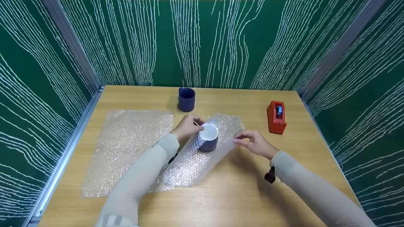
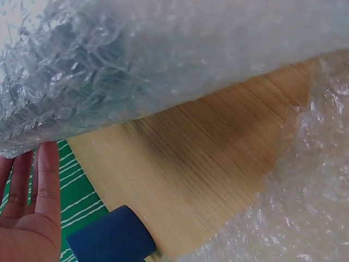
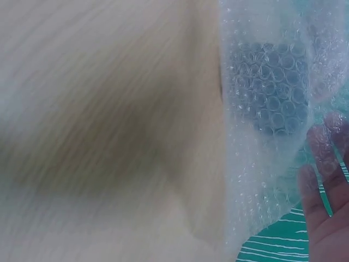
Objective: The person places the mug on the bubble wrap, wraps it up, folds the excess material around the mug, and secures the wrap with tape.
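Note:
A dark blue mug with a pale base stands upside down on a sheet of bubble wrap. My left hand pinches the sheet's left side, lifted against the mug and partly over its base. To the right of the mug, my right hand pinches the sheet's other edge, raised off the table. In the left wrist view the raised bubble wrap lies over the fingertips of the left hand. Through the bubble wrap in the right wrist view, a dark patch of mug shows beside the right hand.
A second bubble wrap sheet lies flat on the wooden table at the left. Behind the hands another blue mug stands upright. A red tape dispenser sits at the right. Green panels enclose the back and sides.

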Motion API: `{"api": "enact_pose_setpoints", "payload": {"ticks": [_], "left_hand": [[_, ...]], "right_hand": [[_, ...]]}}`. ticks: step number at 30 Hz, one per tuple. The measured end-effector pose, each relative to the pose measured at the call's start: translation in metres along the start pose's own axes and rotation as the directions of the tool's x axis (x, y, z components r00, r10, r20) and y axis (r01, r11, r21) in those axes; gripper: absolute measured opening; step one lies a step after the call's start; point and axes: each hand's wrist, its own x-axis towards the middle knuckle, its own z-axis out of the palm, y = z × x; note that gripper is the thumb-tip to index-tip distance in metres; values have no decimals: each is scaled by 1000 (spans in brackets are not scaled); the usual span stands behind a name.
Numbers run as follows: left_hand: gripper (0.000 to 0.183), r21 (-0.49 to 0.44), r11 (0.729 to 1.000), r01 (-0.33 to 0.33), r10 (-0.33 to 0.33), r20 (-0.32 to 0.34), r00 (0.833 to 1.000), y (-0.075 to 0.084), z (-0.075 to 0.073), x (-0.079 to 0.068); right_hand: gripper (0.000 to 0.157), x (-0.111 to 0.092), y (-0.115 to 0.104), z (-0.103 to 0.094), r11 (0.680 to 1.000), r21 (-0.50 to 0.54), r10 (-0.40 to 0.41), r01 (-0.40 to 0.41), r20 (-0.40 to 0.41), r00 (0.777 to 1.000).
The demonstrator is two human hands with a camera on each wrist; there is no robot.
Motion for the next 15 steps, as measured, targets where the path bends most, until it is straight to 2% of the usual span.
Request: {"api": "enact_pose_setpoints", "payload": {"ticks": [8, 15], "left_hand": [[20, -18, 1000, -8, 8, 9, 1000, 0, -3, -3], [22, -38, 999, 8, -9, -28, 1000, 0, -3, -6]], "right_hand": [[11, 15, -9, 4, 997, 26, -67, 69, -65, 996], [17, 28, -14, 4, 999, 49, 4, 0, -77, 997]]}}
